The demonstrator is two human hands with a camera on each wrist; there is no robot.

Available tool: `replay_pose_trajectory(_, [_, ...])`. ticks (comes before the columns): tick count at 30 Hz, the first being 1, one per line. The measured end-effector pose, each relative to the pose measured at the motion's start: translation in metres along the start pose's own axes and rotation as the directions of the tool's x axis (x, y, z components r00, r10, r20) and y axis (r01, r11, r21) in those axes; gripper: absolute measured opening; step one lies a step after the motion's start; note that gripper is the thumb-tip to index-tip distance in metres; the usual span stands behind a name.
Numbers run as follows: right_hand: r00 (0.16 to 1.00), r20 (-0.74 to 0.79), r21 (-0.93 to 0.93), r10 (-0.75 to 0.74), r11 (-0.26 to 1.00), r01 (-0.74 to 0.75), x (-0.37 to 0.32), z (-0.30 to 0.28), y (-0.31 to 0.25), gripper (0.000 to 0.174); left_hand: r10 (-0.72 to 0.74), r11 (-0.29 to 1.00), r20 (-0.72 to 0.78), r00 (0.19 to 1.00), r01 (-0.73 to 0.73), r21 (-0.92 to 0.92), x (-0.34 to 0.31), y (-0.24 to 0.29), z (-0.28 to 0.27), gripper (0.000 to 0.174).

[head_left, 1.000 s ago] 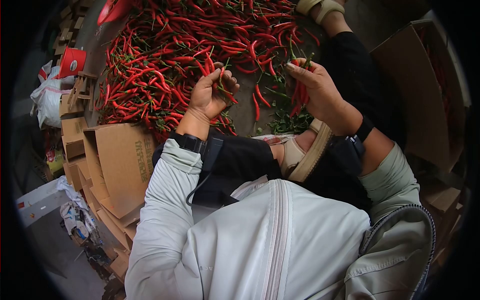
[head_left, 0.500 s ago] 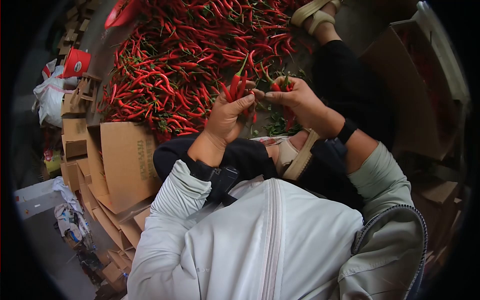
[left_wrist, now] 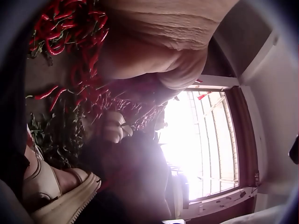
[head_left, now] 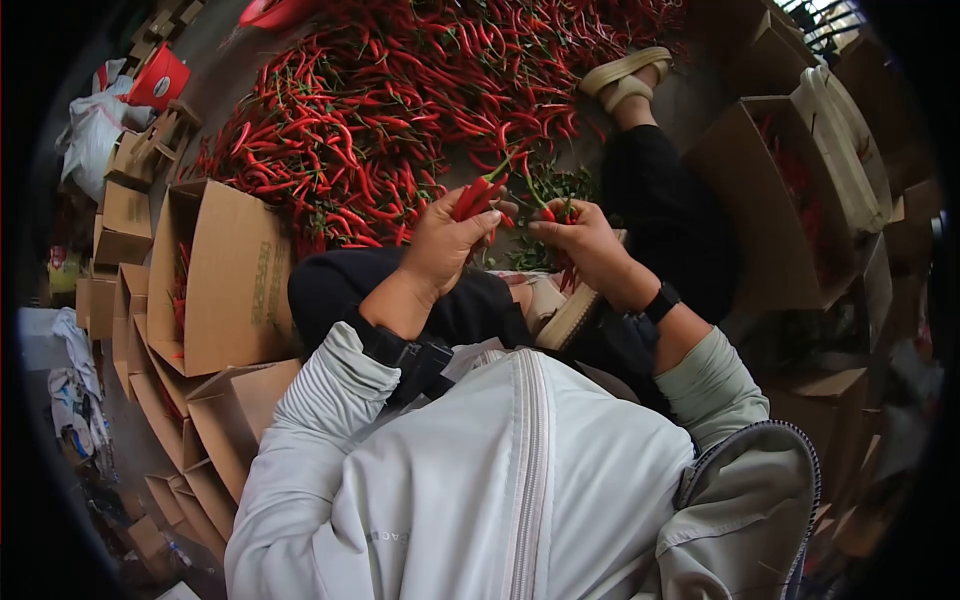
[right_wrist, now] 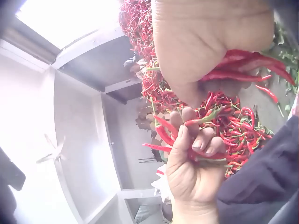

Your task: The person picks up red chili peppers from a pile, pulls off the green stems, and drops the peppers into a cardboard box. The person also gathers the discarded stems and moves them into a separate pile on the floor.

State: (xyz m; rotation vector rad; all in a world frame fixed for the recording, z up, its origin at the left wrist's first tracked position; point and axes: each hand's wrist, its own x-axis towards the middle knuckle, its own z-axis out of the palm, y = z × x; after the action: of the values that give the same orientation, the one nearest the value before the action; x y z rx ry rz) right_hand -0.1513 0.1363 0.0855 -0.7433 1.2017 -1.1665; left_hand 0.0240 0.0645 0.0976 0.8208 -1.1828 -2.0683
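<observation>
Several red chili peppers stick up from my left hand, whose thumb and fingers grip them. Their stems point up and to the right. Close beside it, my right hand holds a bunch of chilies too, some hanging below the fingers. In the right wrist view the left hand faces the camera, fingers curled round its chilies, while more chilies show under the right palm. Only the back part of the left hand appears in the left wrist view; its fingertips are hidden.
A wide heap of red chilies covers the floor ahead. Green leaves and stems lie near the sandalled feet. Cardboard boxes stand at the left; another box with chilies is at the right. A red bucket sits far left.
The hands were apart a second ago, the left over the heap with a chili in its fingers. They have come together, with chilies upright in the left. The head view has shifted.
</observation>
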Motion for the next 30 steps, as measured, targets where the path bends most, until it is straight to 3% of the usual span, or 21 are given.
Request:
replay_pose_trajectory(2, [1.000, 0.009, -0.040, 0.012, 0.999, -0.012, -0.003, 0.010, 0.001, 0.009, 0.018, 1.000, 0.008, 1.000, -0.018, -0.001, -0.002, -0.007, 0.003, 0.021])
replay_pose_trajectory(4, [0.996, 0.006, 0.095, -0.093, 0.991, 0.092, -0.007, 0.031, 0.001, 0.012, 0.033, 0.999, 0.019, 0.999, -0.033, 0.002, -0.002, -0.012, 0.007, 0.022])
replay_pose_trajectory(6, [0.997, 0.024, 0.016, -0.079, 0.997, 0.078, -0.010, 0.026, 0.001, 0.013, 0.068, 0.997, 0.003, 0.998, -0.067, -0.036, -0.002, -0.013, 0.010, 0.022])
replay_pose_trajectory(9, [0.999, 0.021, 0.152, -0.049, 0.987, 0.045, -0.017, 0.021, -0.001, 0.011, 0.109, 0.992, -0.074, 0.991, -0.113, -0.062, -0.003, -0.010, 0.009, 0.023])
replay_pose_trajectory(11, [0.995, 0.092, 0.379, -0.046, 0.925, 0.008, -0.018, 0.013, 0.002, 0.009, 0.103, 0.991, -0.135, 0.986, -0.113, -0.073, -0.003, -0.006, 0.003, 0.022])
replay_pose_trajectory(14, [0.999, 0.033, 0.404, 0.021, 0.914, -0.032, -0.019, 0.008, 0.002, 0.010, 0.076, 0.988, -0.200, 0.977, -0.101, -0.121, -0.003, -0.007, -0.011, 0.021])
replay_pose_trajectory(17, [0.997, 0.080, 0.424, 0.000, 0.905, -0.034, -0.019, 0.005, 0.003, 0.010, 0.052, 0.979, -0.196, 0.979, -0.089, -0.184, -0.007, -0.006, -0.011, 0.020])
replay_pose_trajectory(21, [0.997, 0.076, 0.397, 0.004, 0.917, -0.034, -0.013, 0.009, 0.002, 0.011, -0.026, 0.938, -0.152, 0.988, -0.029, -0.345, -0.012, -0.007, -0.015, 0.021])
replay_pose_trajectory(23, [0.999, 0.006, 0.128, -0.049, 0.991, 0.048, 0.004, 0.008, 0.005, 0.017, -0.031, 0.914, -0.127, 0.991, -0.023, -0.405, -0.013, -0.006, -0.017, 0.025])
replay_pose_trajectory(24, [0.999, 0.014, 0.128, -0.045, 0.991, 0.043, 0.011, 0.010, 0.004, 0.017, -0.038, 0.880, -0.080, 0.996, -0.004, -0.475, -0.014, -0.005, -0.017, 0.033])
replay_pose_trajectory(26, [0.973, -0.118, -0.357, -0.199, 0.923, 0.146, 0.027, 0.019, 0.000, 0.025, -0.035, 0.844, -0.035, 0.999, 0.011, -0.537, -0.016, 0.000, -0.016, 0.042])
replay_pose_trajectory(27, [0.973, -0.108, -0.357, -0.204, 0.921, 0.154, 0.030, 0.023, -0.001, 0.025, -0.034, 0.817, -0.021, 0.999, 0.016, -0.576, -0.017, 0.003, -0.014, 0.049])
replay_pose_trajectory(30, [0.993, -0.095, -0.025, -0.070, 0.997, 0.068, 0.022, 0.038, 0.003, 0.020, -0.023, 0.792, -0.037, 0.999, -0.005, -0.611, -0.021, 0.009, -0.011, 0.061])
